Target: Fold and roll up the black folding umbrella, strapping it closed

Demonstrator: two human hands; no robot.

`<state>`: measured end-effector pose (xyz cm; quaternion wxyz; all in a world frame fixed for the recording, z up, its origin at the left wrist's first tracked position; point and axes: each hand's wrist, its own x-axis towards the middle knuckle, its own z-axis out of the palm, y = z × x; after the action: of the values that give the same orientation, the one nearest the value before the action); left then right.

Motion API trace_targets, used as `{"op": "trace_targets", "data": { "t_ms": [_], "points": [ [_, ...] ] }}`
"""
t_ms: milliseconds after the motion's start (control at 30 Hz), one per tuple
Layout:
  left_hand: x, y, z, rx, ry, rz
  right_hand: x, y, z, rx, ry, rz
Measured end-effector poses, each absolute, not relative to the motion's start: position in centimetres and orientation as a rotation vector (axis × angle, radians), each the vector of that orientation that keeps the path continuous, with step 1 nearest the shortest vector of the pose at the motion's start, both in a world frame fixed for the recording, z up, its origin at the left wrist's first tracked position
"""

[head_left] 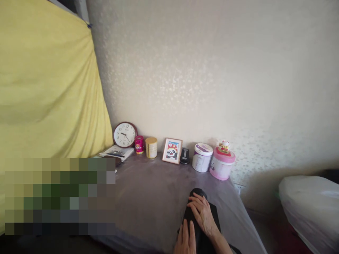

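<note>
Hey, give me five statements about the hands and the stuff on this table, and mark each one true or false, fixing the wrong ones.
1. The left hand and right hand lie on a black item. True.
2. The clock stands left of the panda picture. True.
3. The panda picture lies face down. False: it is propped up, picture side showing.
4. The figurine sits atop the pink-lidded tub. True.
5. The pink-lidded tub stands left of the clock. False: it stands to the right.
</note>
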<state>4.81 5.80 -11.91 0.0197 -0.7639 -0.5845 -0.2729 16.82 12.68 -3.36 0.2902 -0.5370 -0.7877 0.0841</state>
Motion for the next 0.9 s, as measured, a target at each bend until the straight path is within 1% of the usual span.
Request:
{"op": "trace_targets", "data": {
  "t_ms": [200, 333, 500, 733, 900],
  "points": [
    [2.8, 4.3, -5.6, -2.872, -2.026, -0.373, 17.5, 16.9, -3.2, -1.481, -1.979, 0.251],
    [1.9, 3.1, -3.0, -2.946, -2.014, -0.468, 19.6, 17.4, -2.5, -1.669, -1.619, 0.386],
    [1.6, 2.8, -3.0, -2.98, -2.013, -0.533, 24.1, 14.6, -2.5, -1.834, -1.313, 0.47],
    [1.2, 3.2, -3.1, -2.997, -1.957, -0.553, 24.6, 10.1, -2.6, -1.799, -1.188, 0.829],
    [0.9, 3.2, -3.5, -3.012, -1.932, -0.608, 22.7, 9.6, -1.9, -1.773, -1.152, 0.901]
  ]
}}
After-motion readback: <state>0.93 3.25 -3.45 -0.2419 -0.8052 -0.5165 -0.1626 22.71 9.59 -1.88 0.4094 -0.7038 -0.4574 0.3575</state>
